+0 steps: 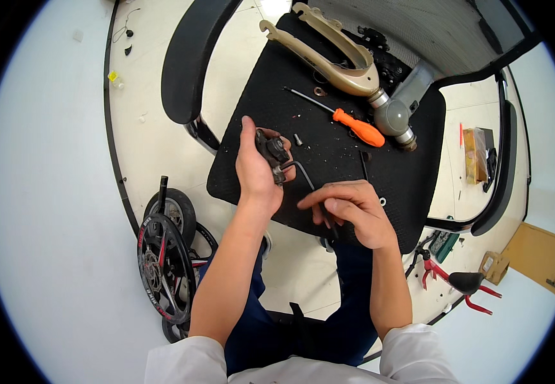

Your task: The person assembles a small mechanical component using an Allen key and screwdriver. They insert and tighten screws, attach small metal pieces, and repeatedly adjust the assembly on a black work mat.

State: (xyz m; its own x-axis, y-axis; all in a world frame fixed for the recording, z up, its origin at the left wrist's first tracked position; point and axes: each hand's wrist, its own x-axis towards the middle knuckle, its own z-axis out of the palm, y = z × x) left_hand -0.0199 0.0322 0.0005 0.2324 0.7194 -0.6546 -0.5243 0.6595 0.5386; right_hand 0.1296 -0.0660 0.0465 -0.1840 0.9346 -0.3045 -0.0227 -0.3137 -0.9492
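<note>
My left hand (256, 171) grips a small dark metal brake part (272, 151) above the black seat of an office chair (329, 141). My right hand (352, 211) pinches a black hex key (304, 175) whose bent end sits in the part. On the seat lie an orange-handled screwdriver (354, 127), a small bolt (298, 139) and a tan bicycle fork (335, 61) with a grey steerer tube.
A bicycle wheel with a black tyre (162, 256) lies on the floor at lower left, beside a smaller wheel. A red-framed part with a black saddle (463, 281) lies at right. Cardboard (533, 253) and a small packet (476, 153) lie farther right.
</note>
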